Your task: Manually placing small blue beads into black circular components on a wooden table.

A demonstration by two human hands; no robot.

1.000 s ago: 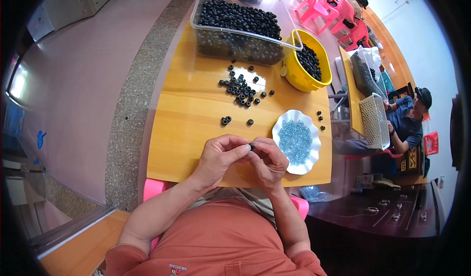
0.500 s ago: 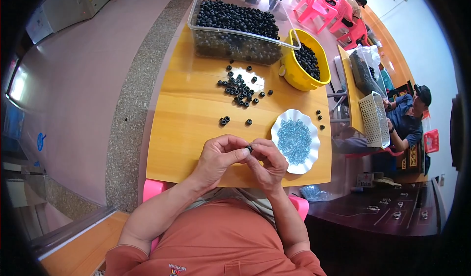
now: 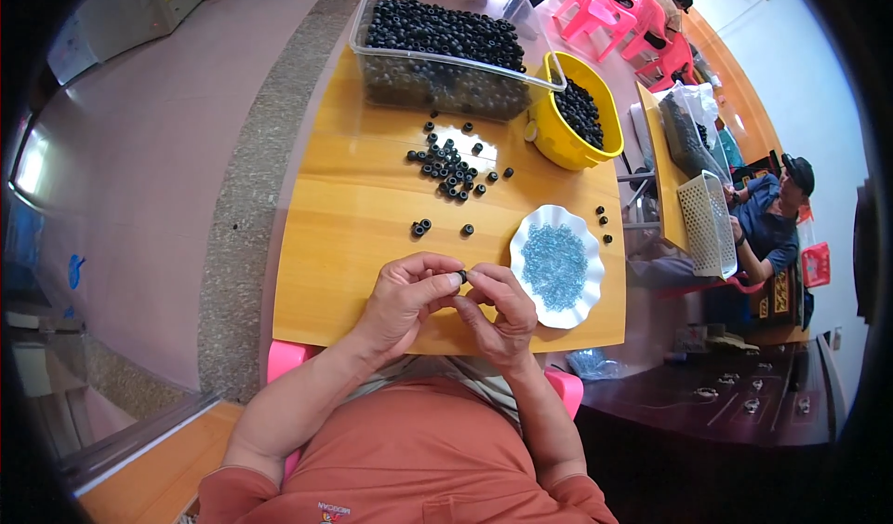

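Over the near edge of the table, my left hand (image 3: 400, 302) pinches a small black ring-shaped part (image 3: 462, 275) between thumb and fingers. My right hand (image 3: 503, 315) meets it from the other side, curled fingertips against the part and the thumb lower down, a little apart. Fingers partly hide the part. Right of my right hand stands a white scalloped plate (image 3: 593, 287) filled with small clear bluish rings (image 3: 555, 265). Beyond my hands lie a single black part (image 3: 467, 230), a cluster of three (image 3: 420, 228) and a loose pile of several more (image 3: 450, 172).
A clear plastic bin (image 3: 446, 59) full of black parts stands at the table's far end, beside a yellow tub (image 3: 606, 142) of the same. Several black parts (image 3: 603, 220) sit near the right edge. Another person (image 3: 774, 212) works at a neighbouring table by a white perforated basket (image 3: 705, 226).
My hands have shifted slightly left and up with the black part. The right thumb has dropped away from it, while the right fingertips stay against it.
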